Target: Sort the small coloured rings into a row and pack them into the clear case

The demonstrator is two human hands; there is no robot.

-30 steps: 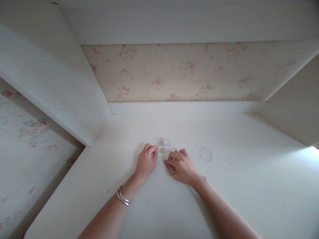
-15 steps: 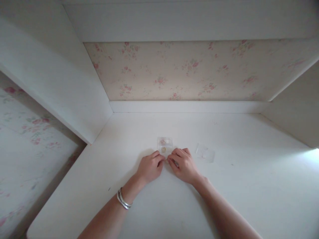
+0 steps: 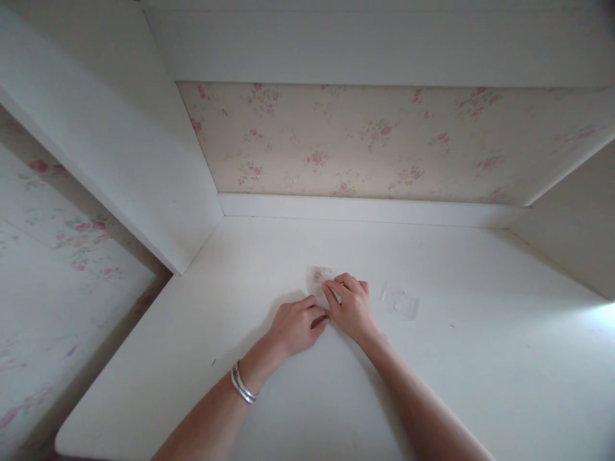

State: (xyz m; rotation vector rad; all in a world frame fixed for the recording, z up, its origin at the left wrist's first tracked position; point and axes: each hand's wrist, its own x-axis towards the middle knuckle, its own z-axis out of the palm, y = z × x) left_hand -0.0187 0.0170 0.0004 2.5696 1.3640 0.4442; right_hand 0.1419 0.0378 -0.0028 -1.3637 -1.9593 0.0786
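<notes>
Left hand [image 3: 298, 325] is the nearer one — palm down over the white table [image 3: 480, 358], thumb and forefinger curled round to meet at the tips, dark gap between them. Can't tell if anything's in that pinch. Silver bangles [image 3: 243, 384] on that wrist; forearm comes in from the near edge, angled inward.

Right hand [image 3: 352, 307] is a bit further out, fingertips drawn together, wrist low, forearm slanting in from the right. Tips are at the small clear case [image 3: 314, 275], over its near right part; any tiny item in them is too small to make out from where I stand.

Case lies just beyond the right fingertips, slightly left — long axis unclear, partly covered. Clear flat piece [image 3: 403, 303] sits right of that hand, apart. Floral wallpaper [image 3: 360, 141] behind.
</notes>
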